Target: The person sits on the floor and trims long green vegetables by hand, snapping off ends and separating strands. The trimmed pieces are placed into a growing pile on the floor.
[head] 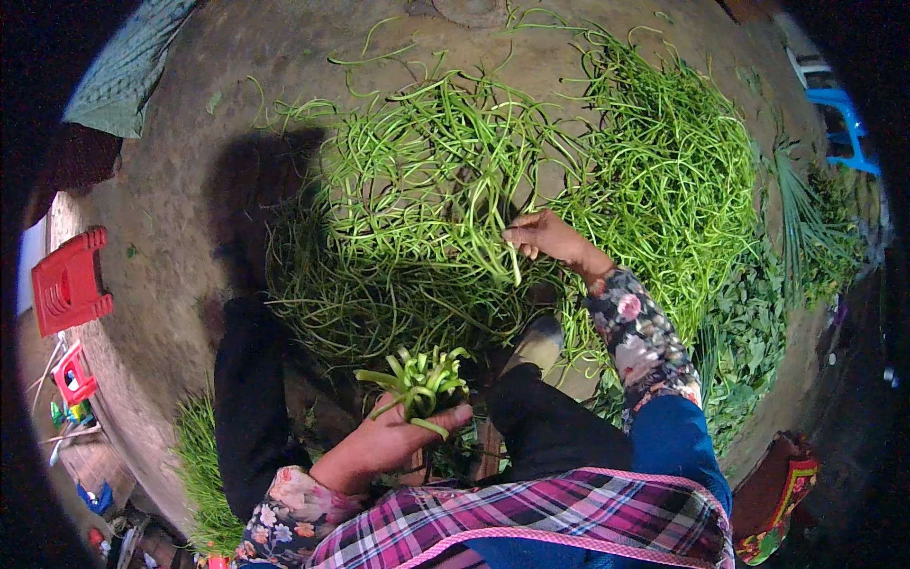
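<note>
My left hand [398, 437], low in the middle, is closed around a bundle of thick green stems [423, 387], their cut ends pointing up. Out over the floor, my right hand [537, 236] pinches a long green stem [513, 259] between thumb and fingers. Beneath and beyond it spreads a loose tangle of long curly green stems [419, 163], partly in shadow. A denser heap of the same stems [668, 156] lies to the right and touches the tangle.
Leafy greens [753, 341] and long thin leaves [796, 206] lie at the right. Grass-like greens [206, 462] are by my left leg. A red plastic stool [71, 281] stands far left, a blue chair [842, 128] far right. My shoe [537, 345] is near the tangle.
</note>
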Motion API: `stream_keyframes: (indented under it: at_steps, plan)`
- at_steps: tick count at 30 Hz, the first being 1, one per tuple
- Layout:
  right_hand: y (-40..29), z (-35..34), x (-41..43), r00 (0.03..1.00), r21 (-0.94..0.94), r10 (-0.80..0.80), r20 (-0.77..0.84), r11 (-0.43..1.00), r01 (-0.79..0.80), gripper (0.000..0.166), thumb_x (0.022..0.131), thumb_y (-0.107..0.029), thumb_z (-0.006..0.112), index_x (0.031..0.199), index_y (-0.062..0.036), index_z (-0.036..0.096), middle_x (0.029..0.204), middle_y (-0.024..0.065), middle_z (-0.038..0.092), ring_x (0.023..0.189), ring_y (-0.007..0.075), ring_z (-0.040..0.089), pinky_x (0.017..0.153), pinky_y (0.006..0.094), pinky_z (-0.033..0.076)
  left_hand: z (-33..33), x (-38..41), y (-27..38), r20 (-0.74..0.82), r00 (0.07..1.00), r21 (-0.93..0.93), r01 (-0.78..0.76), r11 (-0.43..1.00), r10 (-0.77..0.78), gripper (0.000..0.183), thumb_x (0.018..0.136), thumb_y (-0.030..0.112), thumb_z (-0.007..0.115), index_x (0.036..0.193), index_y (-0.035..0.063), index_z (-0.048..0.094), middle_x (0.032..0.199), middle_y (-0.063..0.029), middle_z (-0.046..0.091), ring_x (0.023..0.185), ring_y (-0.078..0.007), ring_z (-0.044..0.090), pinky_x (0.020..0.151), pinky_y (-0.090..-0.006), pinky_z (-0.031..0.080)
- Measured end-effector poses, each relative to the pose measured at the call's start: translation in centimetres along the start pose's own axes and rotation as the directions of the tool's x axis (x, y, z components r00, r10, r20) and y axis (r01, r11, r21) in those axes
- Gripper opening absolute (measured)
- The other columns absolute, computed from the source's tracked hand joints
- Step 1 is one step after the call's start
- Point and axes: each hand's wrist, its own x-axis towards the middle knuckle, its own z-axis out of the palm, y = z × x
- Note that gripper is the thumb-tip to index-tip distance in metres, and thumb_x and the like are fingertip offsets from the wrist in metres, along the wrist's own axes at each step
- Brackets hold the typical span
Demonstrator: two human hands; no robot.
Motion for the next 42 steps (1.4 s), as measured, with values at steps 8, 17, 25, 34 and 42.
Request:
stream_keyframes:
  at_steps: [8, 17, 25, 34, 42]
  plan:
    - [-4.1, 1.4, -5.9, 0.981, 0.189, -0.107, 0.160, 0.979, 0.076, 0.026, 0.097, -0.024, 0.061, 0.106, -0.0021, 0.072, 0.077, 0.0005, 0.066, 0.067, 0.0087, 0.059, 0.065, 0.0239, 0.047, -0.1, 0.3, -0.3, 0.000, 1.000, 0.102, -0.013, 0.995, 0.013, 0.028, 0.091, 0.023, 0.071, 0.112, 0.0043, 0.067, 0.097, 0.0010, 0.067, 0.090, -0.0089, 0.060, 0.082, -0.0274, 0.048]
    - [-4.4, 1.7, -5.9, 0.937, 0.107, -0.225, 0.268, 0.973, 0.203, 0.027, 0.098, -0.026, 0.060, 0.107, -0.0018, 0.070, 0.085, 0.0008, 0.069, 0.075, 0.0095, 0.062, 0.073, 0.0255, 0.052, 0.2, 0.2, 0.4, 0.011, 1.000, 0.090, -0.027, 0.996, 0.027, 0.023, 0.093, 0.021, 0.069, 0.110, 0.0070, 0.063, 0.092, 0.0044, 0.062, 0.084, -0.0080, 0.056, 0.074, -0.0261, 0.046]
    - [-5.8, 2.6, -6.6, 0.917, 0.137, -0.260, 0.303, 0.964, 0.228, 0.028, 0.100, -0.026, 0.057, 0.108, -0.0025, 0.070, 0.088, 0.0017, 0.069, 0.078, 0.0104, 0.062, 0.074, 0.0266, 0.052, 0.0, 0.1, 0.2, 0.013, 0.999, 0.105, -0.043, 0.994, 0.042, 0.031, 0.091, 0.024, 0.071, 0.112, 0.0026, 0.064, 0.096, -0.0003, 0.065, 0.088, -0.0101, 0.058, 0.079, -0.0289, 0.048]
    - [-8.7, 2.5, -7.4, 0.901, 0.137, -0.353, 0.251, 0.935, 0.328, 0.024, 0.099, -0.019, 0.057, 0.107, 0.0007, 0.068, 0.096, 0.0048, 0.067, 0.079, 0.0121, 0.061, 0.074, 0.0275, 0.052, 0.2, 0.0, 0.3, -0.023, 0.998, 0.122, -0.060, 0.991, 0.064, 0.030, 0.091, 0.024, 0.071, 0.111, 0.0026, 0.064, 0.093, 0.0003, 0.065, 0.086, -0.0102, 0.058, 0.078, -0.0289, 0.048]
    - [-11.1, 1.5, -8.2, 0.893, 0.104, -0.434, 0.117, 0.900, 0.423, 0.022, 0.098, -0.016, 0.057, 0.106, 0.0012, 0.069, 0.094, 0.0048, 0.066, 0.079, 0.0110, 0.061, 0.074, 0.0266, 0.051, 0.1, -0.1, 0.1, -0.033, 0.996, 0.103, -0.079, 0.992, 0.082, 0.028, 0.091, 0.023, 0.072, 0.110, 0.0038, 0.066, 0.096, 0.0002, 0.067, 0.089, -0.0095, 0.060, 0.081, -0.0279, 0.049]
